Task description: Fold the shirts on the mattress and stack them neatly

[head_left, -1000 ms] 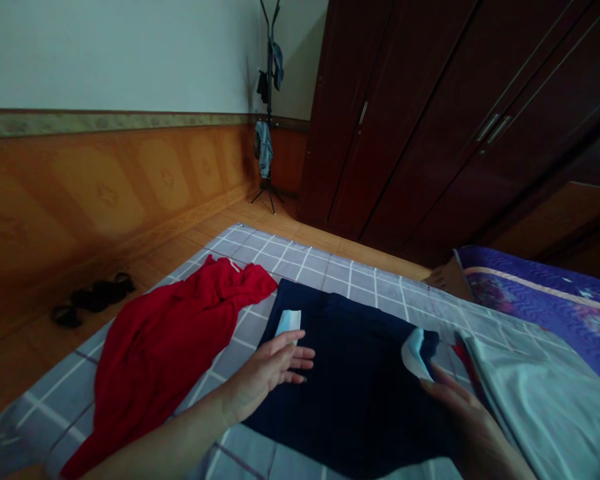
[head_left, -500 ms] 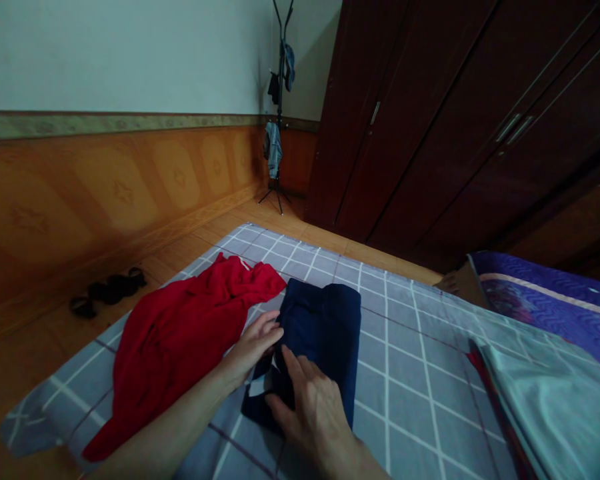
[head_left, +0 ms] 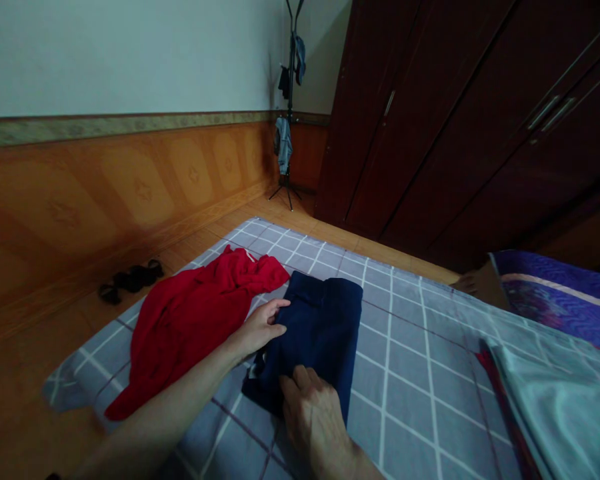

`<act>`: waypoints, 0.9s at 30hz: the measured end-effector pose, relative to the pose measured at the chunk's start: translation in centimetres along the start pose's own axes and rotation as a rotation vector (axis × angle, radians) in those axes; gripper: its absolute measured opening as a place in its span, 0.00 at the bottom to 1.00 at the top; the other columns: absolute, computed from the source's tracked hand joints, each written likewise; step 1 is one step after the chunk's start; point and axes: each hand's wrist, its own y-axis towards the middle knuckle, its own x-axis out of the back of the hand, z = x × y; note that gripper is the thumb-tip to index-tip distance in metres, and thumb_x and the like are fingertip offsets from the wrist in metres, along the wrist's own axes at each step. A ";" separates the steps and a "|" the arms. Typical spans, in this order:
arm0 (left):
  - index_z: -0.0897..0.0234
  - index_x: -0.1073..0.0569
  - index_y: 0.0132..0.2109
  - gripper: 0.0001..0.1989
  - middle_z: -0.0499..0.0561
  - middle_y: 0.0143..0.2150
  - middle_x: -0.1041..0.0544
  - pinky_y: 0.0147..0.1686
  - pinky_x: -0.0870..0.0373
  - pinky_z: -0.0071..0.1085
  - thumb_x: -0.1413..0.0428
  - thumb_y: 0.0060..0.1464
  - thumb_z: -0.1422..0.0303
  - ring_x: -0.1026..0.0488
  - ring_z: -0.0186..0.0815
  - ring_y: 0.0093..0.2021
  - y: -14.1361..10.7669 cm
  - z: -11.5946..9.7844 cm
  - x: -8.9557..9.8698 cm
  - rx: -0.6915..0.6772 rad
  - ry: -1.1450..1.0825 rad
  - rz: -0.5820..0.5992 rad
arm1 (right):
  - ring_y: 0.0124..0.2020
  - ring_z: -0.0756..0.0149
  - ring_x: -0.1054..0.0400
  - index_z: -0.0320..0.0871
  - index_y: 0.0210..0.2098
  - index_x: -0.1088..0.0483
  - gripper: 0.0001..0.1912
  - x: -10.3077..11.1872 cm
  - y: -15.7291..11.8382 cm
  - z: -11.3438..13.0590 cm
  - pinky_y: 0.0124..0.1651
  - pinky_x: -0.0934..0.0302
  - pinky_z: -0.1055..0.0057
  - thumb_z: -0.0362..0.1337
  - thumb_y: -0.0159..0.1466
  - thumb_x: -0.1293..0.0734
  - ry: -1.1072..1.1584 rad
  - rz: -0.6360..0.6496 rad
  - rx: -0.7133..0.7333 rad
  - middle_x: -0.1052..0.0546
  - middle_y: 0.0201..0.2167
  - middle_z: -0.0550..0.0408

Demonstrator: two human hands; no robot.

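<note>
A folded dark navy garment (head_left: 325, 320) lies on the grey checked bed cover (head_left: 405, 373). My left hand (head_left: 263, 327) rests at the garment's left edge, thumb and fingers apart, holding nothing. Near the garment's lower end is my right hand (head_left: 313, 407), its fingers curled down onto the cloth; the fingertips are partly hidden, and whether they pinch fabric is hard to see. A small white patch shows at the garment's lower left. Left of it, a crumpled red garment (head_left: 190, 320) is spread beside my left forearm.
At the right edge sits a stack of folded pale green cloth (head_left: 570, 400). Behind it is a purple patterned item (head_left: 560, 287). A coat rack (head_left: 291, 100) stands in the corner beside a dark wardrobe (head_left: 430, 120). Black objects (head_left: 130, 280) lie on the floor at left.
The navy cloth now covers most of the white patch at its lower left. My right hand's fingers have curled in, and my left hand has shifted slightly up. The view has turned a little left.
</note>
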 end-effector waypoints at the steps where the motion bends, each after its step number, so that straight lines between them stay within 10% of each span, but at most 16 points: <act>1: 0.63 0.34 0.54 0.28 0.53 0.47 0.28 0.46 0.34 0.34 0.45 0.42 0.76 0.28 0.39 0.48 -0.3 -0.1 0.1 0.001 -0.004 0.004 | 0.28 0.64 0.36 0.46 0.28 0.32 0.13 0.0 -0.1 0.0 0.26 0.48 0.70 0.21 0.50 0.36 0.004 0.000 0.013 0.29 0.28 0.56; 10: 0.65 0.35 0.56 0.29 0.54 0.46 0.28 0.36 0.32 0.30 0.46 0.43 0.76 0.29 0.33 0.36 -0.7 0.3 1.4 -0.050 0.426 -0.090 | 0.34 0.59 0.35 0.45 0.31 0.32 0.01 1.4 0.1 0.9 0.34 0.39 0.66 0.34 0.58 0.35 0.105 0.094 0.119 0.28 0.32 0.53; 15: 0.63 0.30 0.51 0.19 0.52 0.43 0.26 0.40 0.32 0.32 0.46 0.49 0.74 0.28 0.34 0.34 0.3 -2.1 0.8 -0.230 0.658 -0.241 | 0.52 0.54 0.38 0.42 0.42 0.31 0.12 1.4 1.1 1.0 0.55 0.42 0.56 0.42 0.62 0.38 0.176 0.091 0.212 0.29 0.47 0.47; 21: 0.61 0.28 0.49 0.16 0.52 0.46 0.26 0.49 0.35 0.33 0.47 0.53 0.74 0.30 0.40 0.48 2.9 -3.6 -1.6 -0.452 0.997 -0.026 | 0.65 0.47 0.55 0.35 0.60 0.42 0.35 -1.1 1.0 0.2 0.64 0.54 0.53 0.56 0.64 0.44 0.196 0.140 0.356 0.44 0.64 0.36; 27: 0.60 0.25 0.39 0.07 0.49 0.37 0.23 0.41 0.33 0.29 0.47 0.54 0.72 0.27 0.37 0.41 8.4 -2.1 -1.2 -0.307 1.126 -0.170 | 0.65 0.47 0.53 0.34 0.62 0.44 0.38 -1.8 1.2 -0.7 0.63 0.51 0.54 0.58 0.64 0.45 0.129 0.120 0.455 0.44 0.64 0.36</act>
